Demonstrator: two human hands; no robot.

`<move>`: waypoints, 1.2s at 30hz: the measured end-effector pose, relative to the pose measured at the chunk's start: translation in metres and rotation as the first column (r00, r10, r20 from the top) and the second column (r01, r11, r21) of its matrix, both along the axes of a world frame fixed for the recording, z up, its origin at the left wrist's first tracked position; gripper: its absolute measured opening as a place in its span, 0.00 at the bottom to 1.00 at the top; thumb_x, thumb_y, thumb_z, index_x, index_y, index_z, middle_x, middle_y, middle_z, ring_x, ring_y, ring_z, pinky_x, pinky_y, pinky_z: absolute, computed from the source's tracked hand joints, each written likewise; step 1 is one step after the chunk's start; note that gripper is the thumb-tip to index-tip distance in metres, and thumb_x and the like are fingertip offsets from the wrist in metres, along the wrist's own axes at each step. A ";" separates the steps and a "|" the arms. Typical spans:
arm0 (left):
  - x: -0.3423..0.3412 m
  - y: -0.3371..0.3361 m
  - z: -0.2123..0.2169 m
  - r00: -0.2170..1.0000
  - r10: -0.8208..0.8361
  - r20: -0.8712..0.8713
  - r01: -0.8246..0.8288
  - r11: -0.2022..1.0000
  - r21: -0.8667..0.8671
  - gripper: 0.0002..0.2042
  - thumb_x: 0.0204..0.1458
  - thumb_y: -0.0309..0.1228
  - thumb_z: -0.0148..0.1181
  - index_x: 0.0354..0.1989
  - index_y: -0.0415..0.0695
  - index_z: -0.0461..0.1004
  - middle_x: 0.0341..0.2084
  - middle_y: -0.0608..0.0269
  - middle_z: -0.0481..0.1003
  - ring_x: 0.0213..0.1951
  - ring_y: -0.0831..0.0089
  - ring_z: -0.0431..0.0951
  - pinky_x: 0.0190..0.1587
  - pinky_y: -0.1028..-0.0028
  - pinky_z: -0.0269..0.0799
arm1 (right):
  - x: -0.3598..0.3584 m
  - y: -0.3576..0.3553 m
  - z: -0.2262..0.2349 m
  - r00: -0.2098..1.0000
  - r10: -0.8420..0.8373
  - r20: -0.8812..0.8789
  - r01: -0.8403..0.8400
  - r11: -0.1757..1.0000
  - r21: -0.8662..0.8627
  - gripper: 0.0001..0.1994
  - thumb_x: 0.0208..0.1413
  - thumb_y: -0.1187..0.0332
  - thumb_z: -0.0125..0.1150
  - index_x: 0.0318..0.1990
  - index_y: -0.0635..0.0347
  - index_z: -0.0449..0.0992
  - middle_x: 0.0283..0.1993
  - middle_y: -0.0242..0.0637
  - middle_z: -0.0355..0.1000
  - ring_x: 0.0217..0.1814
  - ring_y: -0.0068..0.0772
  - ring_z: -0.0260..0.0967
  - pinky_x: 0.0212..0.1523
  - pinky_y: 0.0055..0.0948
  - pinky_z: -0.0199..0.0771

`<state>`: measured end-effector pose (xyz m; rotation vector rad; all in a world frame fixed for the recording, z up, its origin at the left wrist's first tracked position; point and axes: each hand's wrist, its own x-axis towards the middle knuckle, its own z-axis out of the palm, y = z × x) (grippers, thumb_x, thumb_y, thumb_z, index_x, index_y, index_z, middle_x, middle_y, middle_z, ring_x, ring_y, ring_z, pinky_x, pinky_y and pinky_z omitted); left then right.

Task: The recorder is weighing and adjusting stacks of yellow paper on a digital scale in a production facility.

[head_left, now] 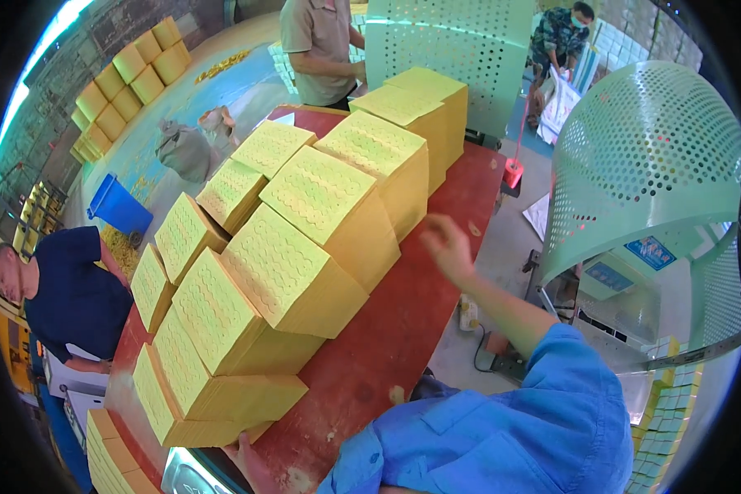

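Note:
Several thick stacks of yellow embossed paper sheets (292,247) lean in overlapping rows on a long red table (403,329). My right hand (446,243) is raised above the table's right side, blurred, holding nothing, a short way right of the nearest stack. My blue sleeve (543,412) fills the lower right. My left hand (251,463) shows only partly at the bottom edge, lying on the table against the corner of the lowest stack (198,412). Its grip is hidden.
A person in a dark blue shirt (70,288) bends at the table's left. A person in a beige shirt (321,41) stands at the far end, and another person (556,37) at top right. A green perforated machine guard (650,156) stands on the right. A blue bin (119,210) and grey sacks (185,148) sit on the floor.

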<state>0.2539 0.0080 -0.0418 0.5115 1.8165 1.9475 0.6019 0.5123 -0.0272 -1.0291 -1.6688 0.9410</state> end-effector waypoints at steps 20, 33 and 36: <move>0.031 -0.017 0.010 0.951 0.238 0.198 -0.237 0.971 -0.028 0.30 0.45 0.21 0.67 0.59 0.43 0.64 0.49 0.66 0.73 0.51 0.73 0.72 0.59 0.70 0.66 | 0.048 0.368 -0.042 0.819 0.072 -0.569 -0.382 0.808 -0.448 0.30 0.65 0.43 0.41 0.63 0.57 0.65 0.60 0.38 0.69 0.62 0.39 0.64 0.59 0.36 0.65; 0.038 -0.014 -0.004 0.938 0.269 0.220 -0.280 0.960 0.022 0.38 0.42 0.24 0.71 0.64 0.42 0.59 0.54 0.62 0.70 0.55 0.68 0.70 0.60 0.68 0.64 | 0.045 0.377 -0.038 0.750 0.074 -0.658 -0.499 0.716 -0.488 0.27 0.66 0.49 0.41 0.65 0.57 0.62 0.64 0.41 0.65 0.64 0.42 0.63 0.64 0.43 0.62; 0.035 -0.021 -0.010 0.942 0.253 0.219 -0.259 0.966 -0.003 0.36 0.43 0.25 0.70 0.63 0.43 0.60 0.52 0.63 0.71 0.54 0.68 0.71 0.61 0.67 0.64 | 0.040 0.362 -0.027 0.760 0.055 -0.648 -0.477 0.725 -0.497 0.27 0.66 0.49 0.40 0.65 0.57 0.61 0.64 0.41 0.65 0.64 0.42 0.64 0.63 0.44 0.64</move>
